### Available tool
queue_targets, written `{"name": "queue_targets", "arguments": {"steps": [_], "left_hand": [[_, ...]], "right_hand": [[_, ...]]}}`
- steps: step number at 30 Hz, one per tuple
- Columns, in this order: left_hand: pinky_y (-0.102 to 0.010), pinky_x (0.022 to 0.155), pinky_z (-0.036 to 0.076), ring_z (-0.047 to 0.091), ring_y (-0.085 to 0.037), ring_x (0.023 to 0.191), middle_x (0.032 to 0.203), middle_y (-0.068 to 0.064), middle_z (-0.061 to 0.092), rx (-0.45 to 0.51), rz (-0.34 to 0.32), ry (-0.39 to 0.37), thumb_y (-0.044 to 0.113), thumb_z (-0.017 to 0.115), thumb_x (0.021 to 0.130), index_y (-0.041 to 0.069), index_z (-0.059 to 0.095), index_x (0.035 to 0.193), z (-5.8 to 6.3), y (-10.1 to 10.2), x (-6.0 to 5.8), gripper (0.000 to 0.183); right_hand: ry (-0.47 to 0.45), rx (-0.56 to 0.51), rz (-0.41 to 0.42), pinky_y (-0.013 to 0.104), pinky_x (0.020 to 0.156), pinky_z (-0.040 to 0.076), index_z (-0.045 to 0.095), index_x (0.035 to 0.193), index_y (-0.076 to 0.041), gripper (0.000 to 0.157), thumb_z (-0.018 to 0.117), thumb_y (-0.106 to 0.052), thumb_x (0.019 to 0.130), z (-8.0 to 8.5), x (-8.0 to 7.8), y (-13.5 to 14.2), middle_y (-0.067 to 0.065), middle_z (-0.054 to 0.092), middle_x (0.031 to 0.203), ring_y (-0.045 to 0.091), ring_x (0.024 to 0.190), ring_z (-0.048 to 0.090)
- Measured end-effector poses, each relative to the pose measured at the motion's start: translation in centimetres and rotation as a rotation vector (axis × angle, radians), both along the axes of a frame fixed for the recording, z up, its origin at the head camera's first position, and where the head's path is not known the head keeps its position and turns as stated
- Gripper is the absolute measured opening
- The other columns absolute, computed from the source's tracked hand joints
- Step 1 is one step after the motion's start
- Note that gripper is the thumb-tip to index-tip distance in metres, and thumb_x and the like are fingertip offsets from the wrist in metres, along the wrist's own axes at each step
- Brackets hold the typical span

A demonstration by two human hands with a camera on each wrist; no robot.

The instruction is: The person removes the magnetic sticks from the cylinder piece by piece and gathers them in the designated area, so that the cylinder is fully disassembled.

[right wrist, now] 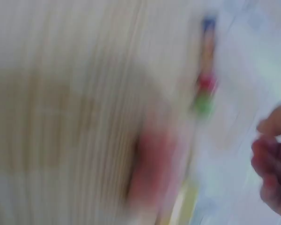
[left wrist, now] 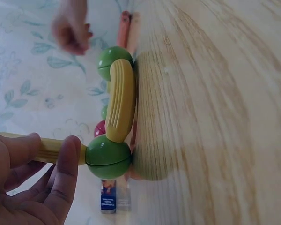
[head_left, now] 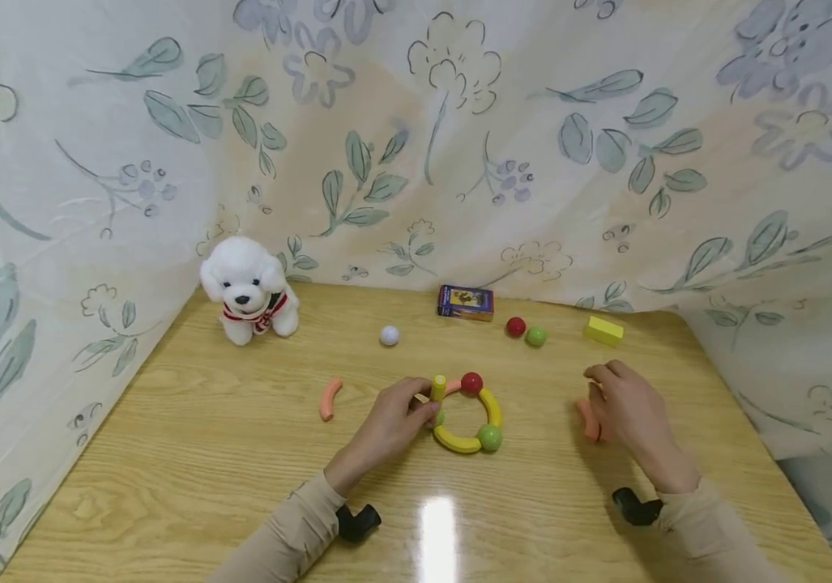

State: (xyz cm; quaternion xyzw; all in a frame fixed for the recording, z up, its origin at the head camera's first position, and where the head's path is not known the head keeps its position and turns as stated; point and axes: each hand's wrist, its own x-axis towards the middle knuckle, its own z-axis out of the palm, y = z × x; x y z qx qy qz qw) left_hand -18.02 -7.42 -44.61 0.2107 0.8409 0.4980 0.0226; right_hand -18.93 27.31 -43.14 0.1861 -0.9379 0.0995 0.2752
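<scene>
Two beige sleeves (head_left: 288, 522), nearest the head camera, reach in over the wooden worktop (head_left: 168, 486). The left grip (head_left: 392, 413) pinches a yellow stick (head_left: 438, 390) between thumb and fingers. The stick stands upright at the left side of a ring (head_left: 457, 442) of curved pieces and balls, its lower end against a green ball (left wrist: 108, 157).

It looks light, stiff and hard to break. Ribs run along its side, so a pinch on them should slip less than one on the ball, whose glossy, round skin would probably skid or roll. Holding it upright low down, near the ball, should put less twist on that joint.

The right grip (head_left: 630, 411) hovers by the orange pieces (head_left: 587, 421), fingers loosely bent, with nothing visible between them. Those pieces look just as firm; their middles seem the easiest place to take hold.
</scene>
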Motion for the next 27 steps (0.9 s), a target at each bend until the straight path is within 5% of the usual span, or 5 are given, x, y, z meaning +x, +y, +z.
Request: {"name": "queue_targets", "arguments": {"steps": [8, 18, 27], "left_hand": [[-0.019, 0.063, 0.050, 0.067, -0.019, 0.079, 0.099, -0.012, 0.068, 0.022, -0.026, -0.058, 0.012, 0.058, 0.098, 0.003, 0.060, 0.124, 0.1, 0.1, 0.0, 0.028], [-0.031, 0.066, 0.059, 0.070, -0.020, 0.075, 0.089, -0.014, 0.069, 0.062, -0.070, -0.163, 0.010, 0.054, 0.100, -0.003, 0.059, 0.117, -0.8, 0.6, -0.4, 0.022], [-0.031, 0.069, 0.059, 0.071, -0.017, 0.077, 0.091, -0.015, 0.070, 0.039, -0.075, -0.083, 0.009, 0.050, 0.101, 0.002, 0.057, 0.105, -0.9, 0.9, -0.5, 0.011]], "right_hand": [[-0.174, -0.140, 0.358, 0.014, 0.055, 0.044, 0.071, 0.107, -0.007, 0.026, 0.077, -0.007, 0.082, -2.0, 3.0, -9.0, 0.005, 0.064, 0.104, -0.001, 0.066, 0.053], [-0.134, -0.103, 0.385, 0.020, 0.061, 0.053, 0.074, 0.096, -0.008, 0.022, 0.081, -0.004, 0.076, -3.6, 3.5, -10.6, 0.004, 0.067, 0.098, 0.011, 0.073, 0.066], [-0.158, -0.095, 0.382, 0.022, 0.065, 0.055, 0.074, 0.098, -0.009, 0.022, 0.080, -0.005, 0.078, -3.4, 3.5, -10.2, 0.003, 0.068, 0.099, 0.011, 0.077, 0.068]]}}
